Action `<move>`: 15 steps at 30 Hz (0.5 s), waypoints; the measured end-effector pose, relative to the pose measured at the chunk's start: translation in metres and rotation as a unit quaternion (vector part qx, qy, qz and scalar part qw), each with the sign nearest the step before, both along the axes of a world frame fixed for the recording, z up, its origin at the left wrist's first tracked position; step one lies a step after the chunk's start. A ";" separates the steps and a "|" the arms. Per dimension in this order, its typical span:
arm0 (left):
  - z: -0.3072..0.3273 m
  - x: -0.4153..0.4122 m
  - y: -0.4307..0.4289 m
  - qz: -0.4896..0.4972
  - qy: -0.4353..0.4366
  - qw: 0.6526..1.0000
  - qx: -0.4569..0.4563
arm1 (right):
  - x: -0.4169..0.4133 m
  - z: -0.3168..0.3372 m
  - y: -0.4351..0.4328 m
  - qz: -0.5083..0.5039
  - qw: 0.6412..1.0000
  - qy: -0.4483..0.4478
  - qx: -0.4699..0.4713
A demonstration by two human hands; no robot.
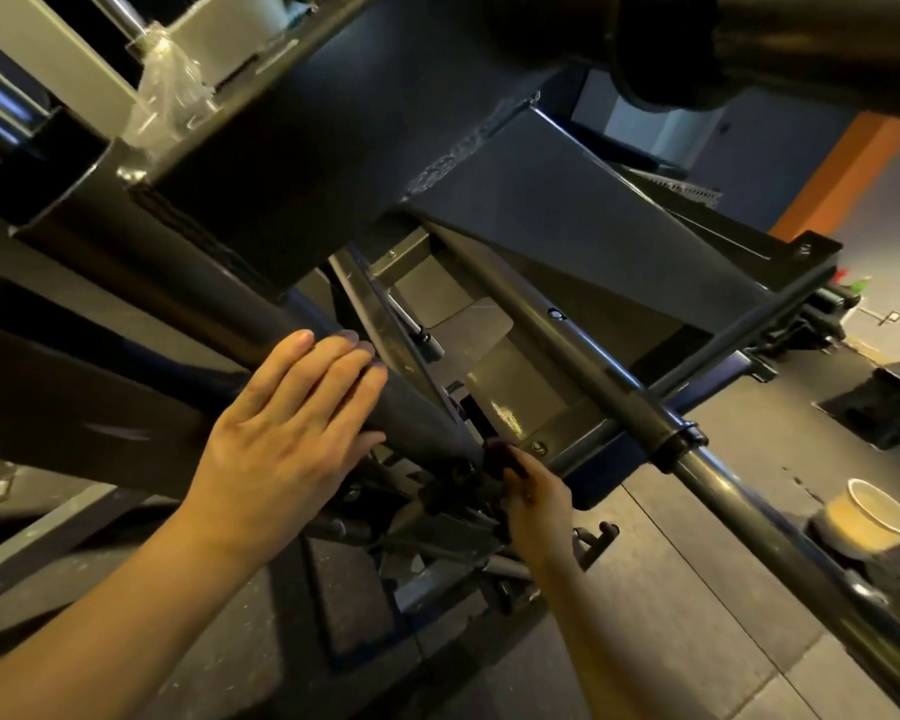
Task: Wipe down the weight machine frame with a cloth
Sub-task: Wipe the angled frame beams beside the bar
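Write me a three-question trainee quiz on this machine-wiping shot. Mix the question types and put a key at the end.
1. True or false: the left hand lies flat with straight fingers on a dark frame tube.
2. What does the right hand hold?
A. a spray bottle
B. a small dark cloth
C. the paper cup
3. Fill in: the paper cup stands to the ___ of both hands in the head view.

Key: 1 true; 2 B; 3 right
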State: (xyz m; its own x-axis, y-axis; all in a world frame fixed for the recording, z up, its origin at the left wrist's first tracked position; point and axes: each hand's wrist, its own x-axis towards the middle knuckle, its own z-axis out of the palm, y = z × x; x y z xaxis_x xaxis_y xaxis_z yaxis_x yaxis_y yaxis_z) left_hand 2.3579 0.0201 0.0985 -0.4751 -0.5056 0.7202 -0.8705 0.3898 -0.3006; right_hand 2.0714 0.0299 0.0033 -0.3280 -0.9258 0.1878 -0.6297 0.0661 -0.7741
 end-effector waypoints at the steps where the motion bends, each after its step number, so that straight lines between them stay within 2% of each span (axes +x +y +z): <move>1: 0.000 0.000 0.000 0.001 0.000 1.000 0.002 | -0.008 -0.005 -0.006 -0.018 0.999 0.014 0.026; 3: 0.000 -0.001 0.000 0.002 -0.004 1.000 0.010 | -0.012 -0.008 -0.018 -0.060 0.996 0.016 0.058; 6: 0.002 -0.002 0.002 0.006 -0.004 1.000 0.014 | 0.000 -0.003 -0.028 -0.111 0.990 -0.060 0.056; 9: 0.002 -0.002 0.003 0.001 0.000 1.000 0.017 | 0.015 0.015 -0.028 -0.068 0.996 -0.045 0.025; 11: 0.003 -0.003 0.003 0.004 0.002 1.000 0.018 | 0.027 0.038 -0.022 -0.017 0.997 -0.068 0.013; 12: 0.003 -0.003 0.004 0.003 0.004 1.000 0.018 | 0.029 0.050 -0.017 0.003 0.993 -0.113 0.009; 13: 0.003 -0.003 0.004 0.001 0.005 1.000 0.016 | 0.030 0.061 -0.011 0.015 0.980 -0.199 0.005; 15: 0.004 -0.001 0.004 -0.003 0.002 1.000 0.012 | 0.021 0.076 -0.001 0.014 0.923 -0.384 0.014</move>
